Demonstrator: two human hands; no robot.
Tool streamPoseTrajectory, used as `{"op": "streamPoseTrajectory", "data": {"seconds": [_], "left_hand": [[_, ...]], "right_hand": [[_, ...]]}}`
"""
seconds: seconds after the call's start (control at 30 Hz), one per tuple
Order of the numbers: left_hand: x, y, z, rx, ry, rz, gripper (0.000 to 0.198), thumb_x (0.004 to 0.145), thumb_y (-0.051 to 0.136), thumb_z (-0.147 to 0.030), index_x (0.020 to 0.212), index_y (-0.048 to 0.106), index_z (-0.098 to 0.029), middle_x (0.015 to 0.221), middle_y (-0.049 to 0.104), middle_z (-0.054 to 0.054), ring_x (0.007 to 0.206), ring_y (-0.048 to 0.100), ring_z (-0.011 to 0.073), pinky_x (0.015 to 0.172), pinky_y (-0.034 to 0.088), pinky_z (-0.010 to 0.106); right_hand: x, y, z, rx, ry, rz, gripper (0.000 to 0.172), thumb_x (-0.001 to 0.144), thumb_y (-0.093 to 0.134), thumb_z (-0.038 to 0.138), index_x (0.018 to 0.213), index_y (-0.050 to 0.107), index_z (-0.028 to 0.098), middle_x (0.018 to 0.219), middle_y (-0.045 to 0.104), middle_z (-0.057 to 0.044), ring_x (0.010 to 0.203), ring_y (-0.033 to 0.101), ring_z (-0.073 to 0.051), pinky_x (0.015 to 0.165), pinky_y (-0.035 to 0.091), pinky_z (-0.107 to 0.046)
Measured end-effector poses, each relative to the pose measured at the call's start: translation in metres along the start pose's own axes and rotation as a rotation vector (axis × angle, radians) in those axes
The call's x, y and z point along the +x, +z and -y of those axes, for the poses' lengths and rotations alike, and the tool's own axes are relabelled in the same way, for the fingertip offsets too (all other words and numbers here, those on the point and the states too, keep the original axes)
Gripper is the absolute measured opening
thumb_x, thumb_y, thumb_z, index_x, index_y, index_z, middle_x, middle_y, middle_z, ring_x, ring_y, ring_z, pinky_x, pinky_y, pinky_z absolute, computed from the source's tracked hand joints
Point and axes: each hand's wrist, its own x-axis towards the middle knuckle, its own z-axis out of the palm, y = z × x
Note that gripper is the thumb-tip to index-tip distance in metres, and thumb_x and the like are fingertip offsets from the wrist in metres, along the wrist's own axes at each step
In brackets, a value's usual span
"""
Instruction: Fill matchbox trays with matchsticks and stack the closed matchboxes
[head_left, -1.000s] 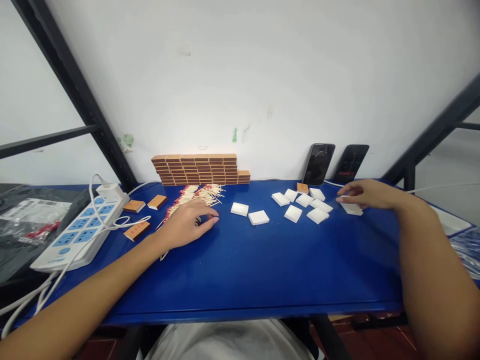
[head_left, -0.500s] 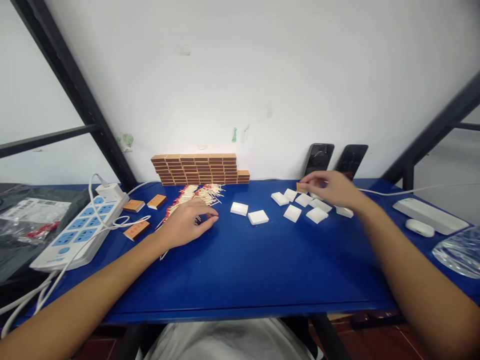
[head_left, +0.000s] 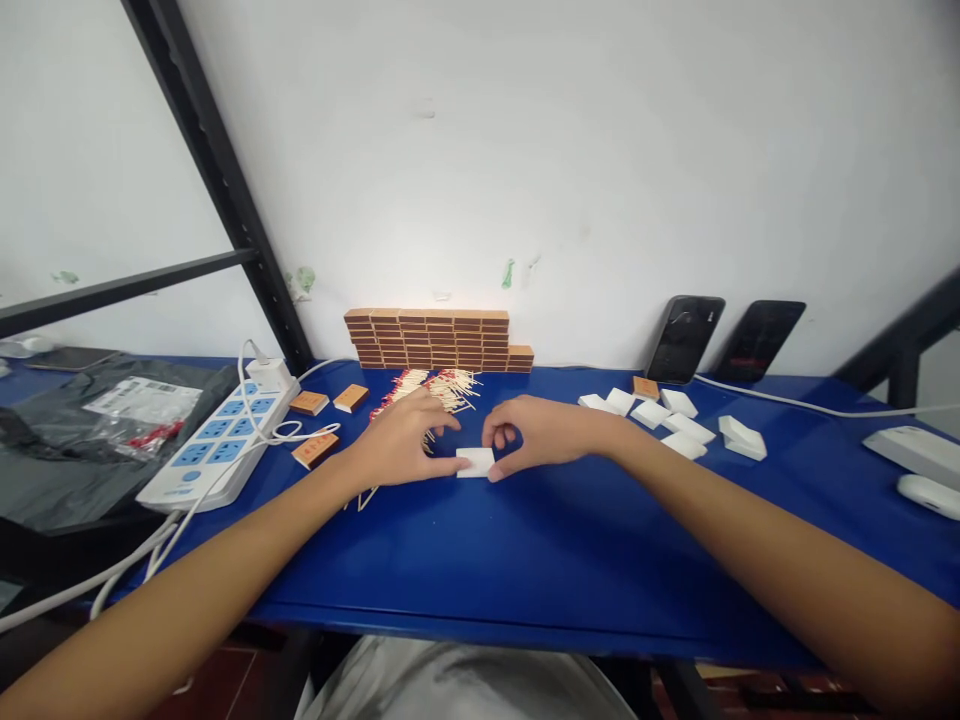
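A flat white piece (head_left: 475, 462), like a matchbox's inner tray, lies between my two hands near the middle of the blue table. My right hand (head_left: 551, 437) has its thumb and curled fingers closed around the right end of this tray. With its thumb tip, my left hand (head_left: 409, 440) touches the left end, while its fingers stay apart above the tray. Beneath and behind my left hand is a spread of loose red-tipped matches (head_left: 450, 388), partly hidden. Stacked orange and brown matchboxes (head_left: 431, 340) form a low wall behind them.
More white trays (head_left: 686, 432) lie scattered to the right, with an orange matchbox (head_left: 645, 388) among them. Two phones (head_left: 686, 340) lean on the wall. A power strip (head_left: 217, 440) with cables, several loose matchboxes (head_left: 315, 450) and a dark plastic bag (head_left: 45, 420) are at left.
My right hand has let go of the orange matchbox at the right and moved left to the white tray. My left hand's thumb now reaches the tray. The view has turned right.
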Motion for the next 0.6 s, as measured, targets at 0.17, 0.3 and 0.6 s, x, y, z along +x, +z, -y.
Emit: {"op": "streamPoseTrajectory", "data": {"seconds": [0.17,0.3,0.6], "left_hand": [[-0.002,0.003,-0.013,-0.026,0.009,0.082,0.041,0.082,0.077,-0.06,0.096,0.077,-0.021,0.076,0.066,0.004,0.076,0.062,0.0215,0.07,0.047,0.035],[-0.003,0.006,-0.03,-0.047,0.015,0.141,0.034,0.087,0.076,-0.055,0.091,0.076,-0.021,0.075,0.065,0.003,0.074,0.062,0.02,0.07,0.046,0.034],[-0.008,0.021,-0.054,-0.152,0.169,0.199,0.034,0.086,0.078,-0.053,0.095,0.076,-0.02,0.073,0.066,0.002,0.074,0.06,0.0204,0.07,0.046,0.035]], "right_hand": [[0.033,-0.003,-0.014,-0.021,0.136,-0.212,0.031,0.086,0.073,0.051,0.09,0.075,0.02,0.085,0.076,-0.005,0.075,0.067,-0.019,0.065,0.045,-0.028],[0.061,0.002,-0.03,-0.127,0.22,-0.287,0.034,0.079,0.081,0.049,0.093,0.073,0.02,0.093,0.077,-0.006,0.083,0.069,-0.021,0.068,0.045,-0.028],[0.07,0.022,-0.019,-0.118,0.204,-0.25,0.017,0.093,0.068,0.033,0.083,0.072,0.02,0.089,0.078,-0.005,0.079,0.068,-0.02,0.069,0.043,-0.029]]}}
